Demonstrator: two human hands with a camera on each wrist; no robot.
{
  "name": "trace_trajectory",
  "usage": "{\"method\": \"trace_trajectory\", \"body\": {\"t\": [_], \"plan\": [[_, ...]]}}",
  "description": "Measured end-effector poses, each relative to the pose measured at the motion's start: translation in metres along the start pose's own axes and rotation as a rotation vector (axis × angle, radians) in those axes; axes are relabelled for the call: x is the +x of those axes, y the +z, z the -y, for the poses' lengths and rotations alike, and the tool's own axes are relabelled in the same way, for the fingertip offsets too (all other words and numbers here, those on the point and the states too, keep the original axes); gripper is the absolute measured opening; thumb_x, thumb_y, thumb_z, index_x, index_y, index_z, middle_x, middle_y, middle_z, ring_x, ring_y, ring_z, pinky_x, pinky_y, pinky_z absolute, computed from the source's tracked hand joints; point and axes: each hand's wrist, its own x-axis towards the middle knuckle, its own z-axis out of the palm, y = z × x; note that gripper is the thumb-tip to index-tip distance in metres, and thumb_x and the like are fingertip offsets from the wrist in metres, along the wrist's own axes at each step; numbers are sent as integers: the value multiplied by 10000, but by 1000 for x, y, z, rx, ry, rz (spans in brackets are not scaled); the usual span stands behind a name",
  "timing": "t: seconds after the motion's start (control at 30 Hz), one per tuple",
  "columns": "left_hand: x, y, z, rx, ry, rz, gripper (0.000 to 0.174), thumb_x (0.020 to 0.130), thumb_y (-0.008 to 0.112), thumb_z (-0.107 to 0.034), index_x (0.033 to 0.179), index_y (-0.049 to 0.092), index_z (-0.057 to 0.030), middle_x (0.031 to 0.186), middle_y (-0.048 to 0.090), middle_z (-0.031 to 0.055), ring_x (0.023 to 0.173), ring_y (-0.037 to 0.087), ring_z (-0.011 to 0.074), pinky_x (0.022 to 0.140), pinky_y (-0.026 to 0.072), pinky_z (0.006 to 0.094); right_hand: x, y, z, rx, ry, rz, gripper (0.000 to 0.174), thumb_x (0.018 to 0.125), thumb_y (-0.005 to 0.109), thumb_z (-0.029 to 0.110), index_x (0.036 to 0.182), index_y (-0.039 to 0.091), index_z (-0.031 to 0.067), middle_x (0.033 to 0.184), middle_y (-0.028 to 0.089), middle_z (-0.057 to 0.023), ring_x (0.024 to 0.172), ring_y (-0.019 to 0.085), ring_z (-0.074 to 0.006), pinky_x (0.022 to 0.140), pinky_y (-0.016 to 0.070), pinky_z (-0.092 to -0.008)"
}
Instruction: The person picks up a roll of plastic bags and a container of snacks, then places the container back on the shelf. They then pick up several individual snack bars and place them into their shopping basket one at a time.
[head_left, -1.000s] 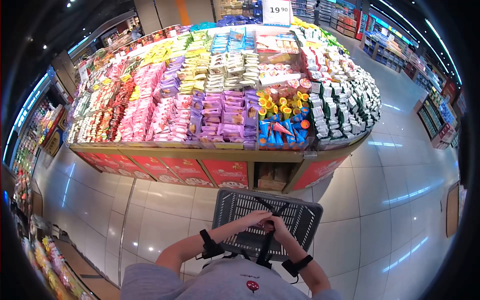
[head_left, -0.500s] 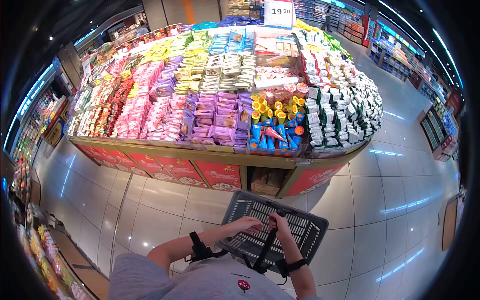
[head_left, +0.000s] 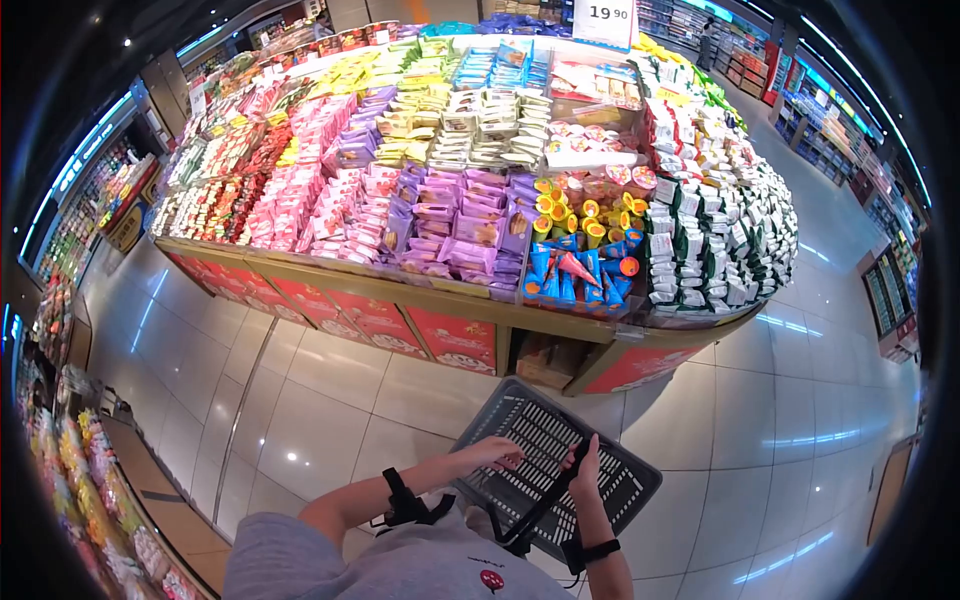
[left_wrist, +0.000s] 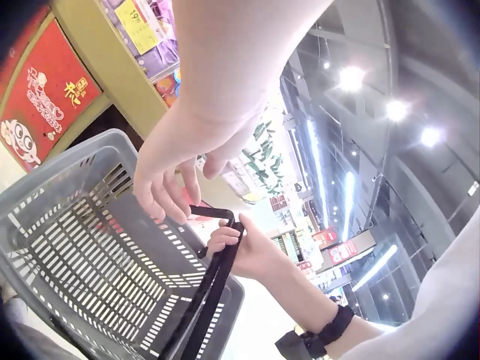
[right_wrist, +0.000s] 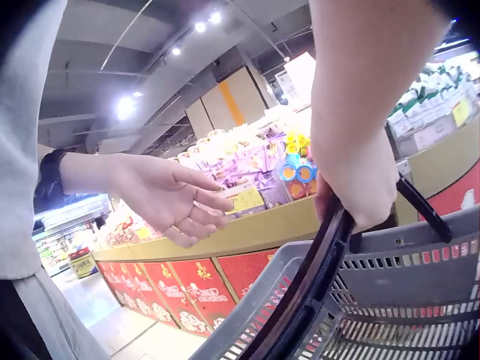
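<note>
Right fingers (left_wrist: 223, 236) round black handle (left_wrist: 214, 289), packet display (head_left: 445, 292) beyond basket (head_left: 487, 408)

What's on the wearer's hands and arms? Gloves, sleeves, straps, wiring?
No gloves on the left hand or right hand. Each wrist has a black strap with a small, blocky black device. Grey top, its left sleeve short; small red round print on the front. Can't trace any wiring reliably.

Grey short-sleeved shirt (head_left: 400, 565), red round chest print (head_left: 491, 579), black wrist straps (head_left: 402, 494).
</note>
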Motion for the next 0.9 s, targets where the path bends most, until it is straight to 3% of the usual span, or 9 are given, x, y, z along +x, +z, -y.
{"method": "trace_trajectory", "body": {"t": [0.23,0.3,0.37,0.4,0.47,0.53,0.67,0.87,0.9], "plan": [[15,4,4,-5,13,80,301,906,449,-320,1028,569,-72,1010,584,18,927,566,130,777,449,253,4,15,-22,-145,13,-5,451,865,447,494,671,458,88,491,356,-5,438,374,-137,446,336,-260],[45,0,25,-93,-25,133,355,903,456,-364,1103,524,-78,1039,543,5,890,540,122,754,443,257,5,11,-23,-154,22,63,410,866,469,461,663,462,105,481,371,-3,427,381,-127,423,331,-255],[58,9,21,-144,-73,130,373,903,436,-418,1150,495,-144,963,504,-12,801,500,99,732,442,265,7,22,-22,-193,15,31,406,866,467,458,650,461,114,486,399,-8,422,400,-130,412,341,-266],[53,17,-1,-150,-79,226,342,906,397,-455,1073,486,-170,813,504,-17,695,497,85,618,435,246,4,25,-20,-233,14,-31,413,865,465,463,640,459,117,490,415,-13,421,411,-134,410,350,-274],[65,11,-14,-173,-77,280,338,906,394,-460,1058,483,-173,790,495,-20,675,490,84,600,427,243,15,29,-24,-287,-32,-64,436,867,439,482,653,473,104,496,427,-17,418,430,-153,410,364,-286],[81,6,-8,-202,-106,272,334,906,390,-465,1044,480,-175,766,485,-23,655,482,83,582,418,240,27,18,-28,-213,27,56,445,875,413,486,703,498,85,526,452,-31,434,452,-174,406,369,-296],[115,1,7,-245,-144,238,328,905,382,-475,1016,473,-180,720,467,-29,615,468,80,547,402,235,39,21,-19,-304,16,-69,413,882,417,467,839,521,70,649,522,-58,512,516,-197,422,400,-321],[187,30,45,-270,-192,149,324,904,371,-490,973,463,-187,650,439,-37,556,446,76,493,376,227,74,-5,-13,-260,96,1,405,875,467,440,855,568,48,664,549,-60,521,528,-173,451,426,-307],[190,38,36,-279,-185,141,324,904,369,-492,966,461,-189,638,434,-39,546,442,75,484,372,225,68,5,0,-285,104,-67,395,883,476,405,821,573,27,631,552,-69,492,543,-183,435,435,-294]]}}
